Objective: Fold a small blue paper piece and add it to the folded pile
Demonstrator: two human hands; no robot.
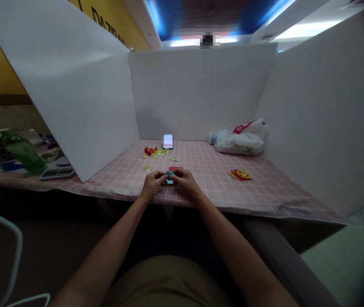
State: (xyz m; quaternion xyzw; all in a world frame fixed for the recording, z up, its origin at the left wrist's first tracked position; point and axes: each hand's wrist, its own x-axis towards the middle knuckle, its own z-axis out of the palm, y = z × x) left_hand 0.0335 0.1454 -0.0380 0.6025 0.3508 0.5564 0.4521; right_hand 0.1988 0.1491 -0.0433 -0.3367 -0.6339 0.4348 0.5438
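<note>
Currently in hand: blue paper (pixel 169 172) is pinched by fingertips of the left hand (pixel 152 186) and right hand (pixel 184 182), on the near side; judged unfinished.
Yellow pieces (pixel 160 152): scattered beyond, seemingly folded already.
Red-orange pieces (pixel 150 151): gathered far left, seemingly done.
Red sheet (pixel 176 169): partly hidden; cannot be judged.

The worktop (pixel 207 187) looks cloth-covered; the blue piece (pixel 169 172) near its front edge, matt paper; the bag (pixel 240 144) by its back edge, glossy plastic.
</note>
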